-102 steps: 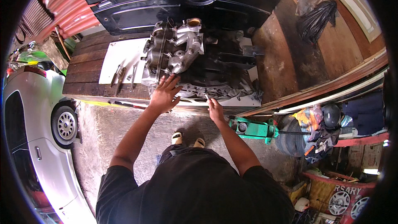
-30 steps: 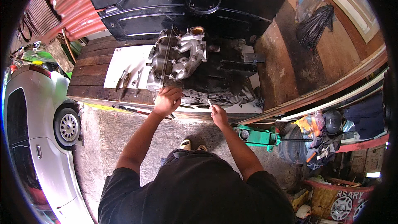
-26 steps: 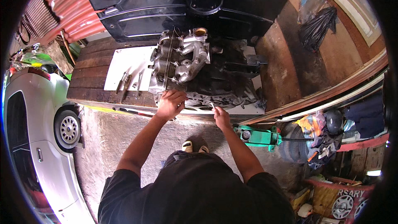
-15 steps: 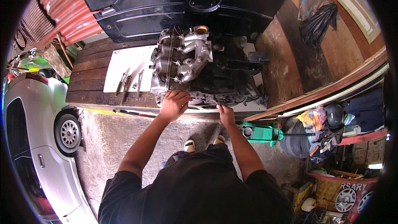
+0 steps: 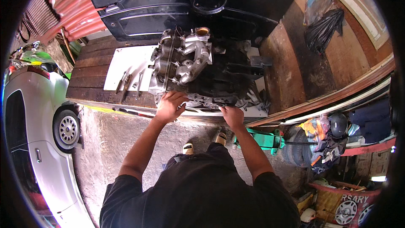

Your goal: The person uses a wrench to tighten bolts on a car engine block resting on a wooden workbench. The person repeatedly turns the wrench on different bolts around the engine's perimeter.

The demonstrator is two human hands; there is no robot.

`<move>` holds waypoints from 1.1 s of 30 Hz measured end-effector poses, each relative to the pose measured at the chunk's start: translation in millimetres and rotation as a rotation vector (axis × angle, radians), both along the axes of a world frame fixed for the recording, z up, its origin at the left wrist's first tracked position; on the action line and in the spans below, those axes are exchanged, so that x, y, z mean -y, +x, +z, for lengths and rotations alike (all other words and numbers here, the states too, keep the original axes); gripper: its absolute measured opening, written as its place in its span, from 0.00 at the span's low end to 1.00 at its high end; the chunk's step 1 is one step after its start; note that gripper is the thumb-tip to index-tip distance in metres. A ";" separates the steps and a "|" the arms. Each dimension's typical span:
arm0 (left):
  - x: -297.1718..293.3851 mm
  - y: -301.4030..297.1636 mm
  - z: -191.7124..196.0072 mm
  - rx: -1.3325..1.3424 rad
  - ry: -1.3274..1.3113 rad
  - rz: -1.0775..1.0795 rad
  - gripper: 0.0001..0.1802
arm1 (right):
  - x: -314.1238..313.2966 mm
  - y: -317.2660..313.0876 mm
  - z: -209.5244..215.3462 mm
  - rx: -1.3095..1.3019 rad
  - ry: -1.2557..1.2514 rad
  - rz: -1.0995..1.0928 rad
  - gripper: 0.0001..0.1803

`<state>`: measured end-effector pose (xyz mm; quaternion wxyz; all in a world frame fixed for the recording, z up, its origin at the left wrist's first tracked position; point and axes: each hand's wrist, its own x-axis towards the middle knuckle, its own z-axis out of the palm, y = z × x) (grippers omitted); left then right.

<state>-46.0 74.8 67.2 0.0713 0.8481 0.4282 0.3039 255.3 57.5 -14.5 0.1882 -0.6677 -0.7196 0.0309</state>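
A grimy engine [image 5: 198, 86] lies on the bench in front of me, with a silver intake manifold [image 5: 196, 59] on its upper side. My left hand [image 5: 171, 106] rests at the engine's near left edge, its fingers curled over the metal. Farther right along that edge, my right hand [image 5: 232, 116] is closed, thumb and forefinger pinched together. Whatever small thing may be between them is too small to make out. Left of the engine, several hand tools [image 5: 126, 83] lie across a white sheet [image 5: 126, 65] and the wood.
The wooden bench [image 5: 86, 74] backs onto a dark vehicle door panel [image 5: 168, 6]. A silver car [image 5: 36, 131] stands at left. Near my right forearm is a green floor jack [image 5: 263, 139], with a tire [image 5: 297, 150] beyond it. A black plastic bag [image 5: 325, 29] hangs at right.
My head view has shifted slightly, moving the engine a little leftward in the picture. Both hands stay at its near edge; the right hand has turned slightly, its pinch still closed.
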 end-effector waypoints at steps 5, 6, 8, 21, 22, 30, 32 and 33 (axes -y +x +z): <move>0.3 8.4 1.3 0.013 0.083 0.093 0.11 | -9.8 7.1 29.3 0.034 -0.042 0.147 0.18; 1.7 9.9 0.7 0.016 0.088 0.143 0.11 | -12.6 5.8 37.3 0.052 -0.051 0.187 0.18; 8.1 13.7 -1.6 0.021 0.097 0.247 0.11 | -14.5 4.1 46.8 0.060 -0.093 0.237 0.17; 42.3 47.0 -22.9 -0.016 0.084 0.640 0.28 | -33.1 -4.8 78.1 0.134 -0.288 0.532 0.11; 41.9 47.2 -24.7 0.000 0.088 0.647 0.28 | -33.5 -5.5 81.3 0.142 -0.296 0.548 0.11; 37.9 47.8 -22.6 0.002 0.067 0.646 0.27 | -37.8 -16.5 96.8 0.170 -0.205 0.584 0.08; 40.6 43.7 -24.1 -0.040 0.051 0.616 0.28 | -35.5 -22.1 91.2 0.191 -0.223 0.568 0.08; 40.8 42.4 -22.8 -0.046 0.015 0.597 0.28 | -33.8 -23.7 91.4 0.205 -0.239 0.556 0.07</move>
